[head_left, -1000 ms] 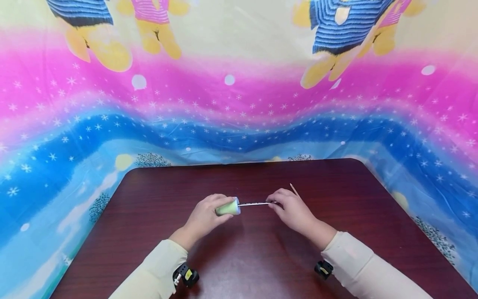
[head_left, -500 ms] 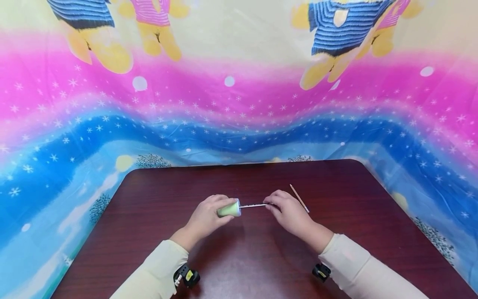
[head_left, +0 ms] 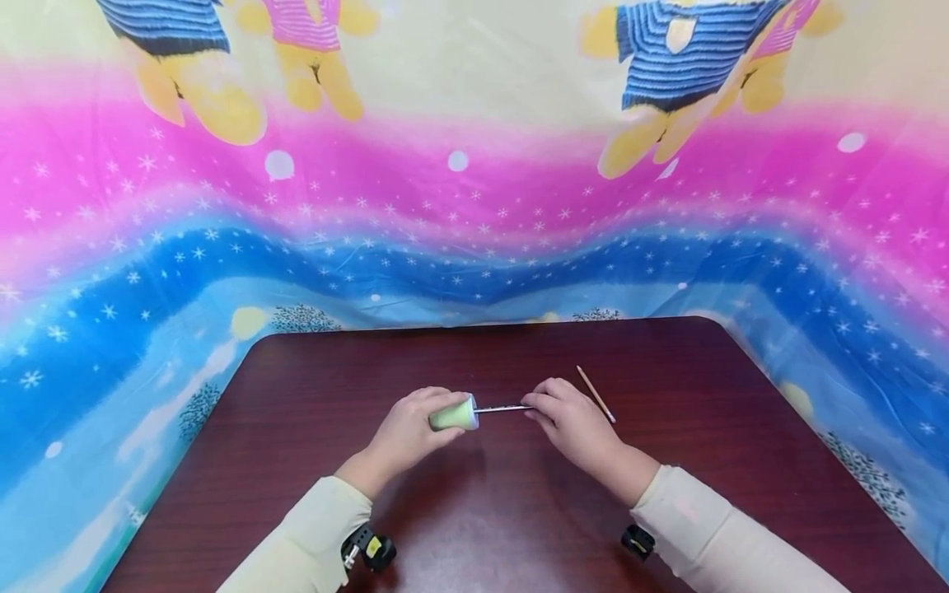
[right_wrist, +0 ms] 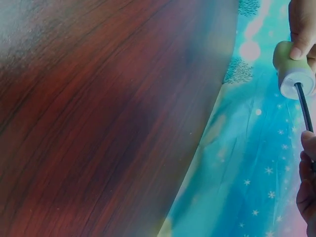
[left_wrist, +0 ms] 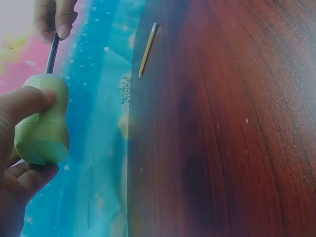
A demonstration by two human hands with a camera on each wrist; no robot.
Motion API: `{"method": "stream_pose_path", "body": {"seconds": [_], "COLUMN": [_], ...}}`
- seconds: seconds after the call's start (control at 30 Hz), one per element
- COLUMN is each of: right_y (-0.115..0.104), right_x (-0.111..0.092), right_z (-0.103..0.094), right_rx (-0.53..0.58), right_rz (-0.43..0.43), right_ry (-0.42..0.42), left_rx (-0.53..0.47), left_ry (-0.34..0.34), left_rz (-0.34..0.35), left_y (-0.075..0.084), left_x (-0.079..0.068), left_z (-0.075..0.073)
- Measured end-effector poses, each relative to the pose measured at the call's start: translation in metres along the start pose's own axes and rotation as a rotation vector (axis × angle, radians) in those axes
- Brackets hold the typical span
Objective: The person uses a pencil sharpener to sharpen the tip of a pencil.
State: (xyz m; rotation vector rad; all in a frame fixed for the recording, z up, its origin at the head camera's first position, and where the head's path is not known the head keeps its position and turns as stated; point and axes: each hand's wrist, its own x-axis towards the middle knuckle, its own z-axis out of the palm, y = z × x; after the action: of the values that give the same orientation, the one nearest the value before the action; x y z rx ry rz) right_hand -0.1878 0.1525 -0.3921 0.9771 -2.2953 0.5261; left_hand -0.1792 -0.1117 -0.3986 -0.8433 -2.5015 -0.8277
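In the head view my left hand grips a light green pencil sharpener, its pale end facing right. A dark, thin pencil runs level from that end to my right hand, which pinches it between thumb and fingers. In the left wrist view the thumb lies along the side of the sharpener, with fingers under its base. From the right wrist, the pencil enters the hole in the sharpener's round face. The pencil's inserted tip is hidden inside. Both hands are above the table.
A second, yellowish wooden pencil lies on the dark red-brown table, just beyond my right hand. The table's far edge meets a printed cloth backdrop. Black cameras are strapped at both wrists.
My right hand has moved slightly left, and a little less of the held pencil shows. The loose pencil, partly covered earlier, is in fuller view. My left hand has stayed nearly still.
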Motion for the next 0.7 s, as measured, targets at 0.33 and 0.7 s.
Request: {"method": "stream_pose_path", "body": {"seconds": [0.33,0.7], "right_y": [-0.005,-0.011], "right_x": [0.002,0.006], "right_z": [0.000,-0.003], "right_rx": [0.022,0.169], "right_rz": [0.027,0.189], "right_ry": [-0.042,-0.220], "left_rx": [0.025,0.051], "left_ry": [-0.007,0.005], "left_rz": [0.060,0.098], "left_y": [0.003,0.006], "left_x": [-0.001,-0.001], "left_z": [0.002,0.000]}}
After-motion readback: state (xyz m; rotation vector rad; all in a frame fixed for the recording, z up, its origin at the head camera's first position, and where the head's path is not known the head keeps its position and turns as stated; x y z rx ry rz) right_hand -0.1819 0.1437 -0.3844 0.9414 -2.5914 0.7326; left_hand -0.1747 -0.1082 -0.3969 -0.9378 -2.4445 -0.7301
